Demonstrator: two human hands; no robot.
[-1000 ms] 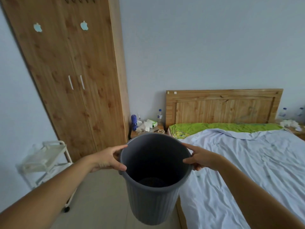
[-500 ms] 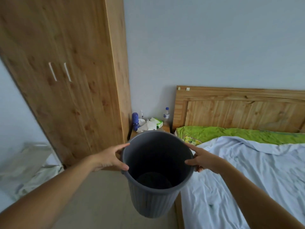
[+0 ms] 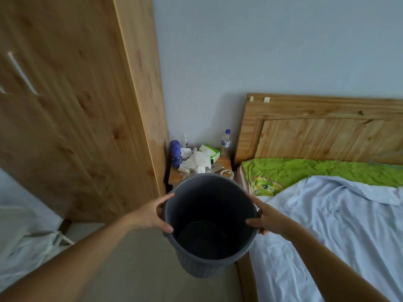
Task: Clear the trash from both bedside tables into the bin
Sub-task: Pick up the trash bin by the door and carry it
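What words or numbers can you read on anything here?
None can be read.
Clear plastic water bottle with blue cap: label too blurred.
Green and white tissue pack: print too small.
Blue patterned bottle: only tiny white marks.
Small white sticker on wooden headboard: blank or unreadable.

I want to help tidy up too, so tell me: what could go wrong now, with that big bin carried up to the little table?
1. Both hands, left and right, grip the bin, so none is free for the crumpled tissues; it probably must be set down first.
2. The water bottle stands upright near the tissues; a careless sweep might topple it.
3. The blue bottle may not be trash.
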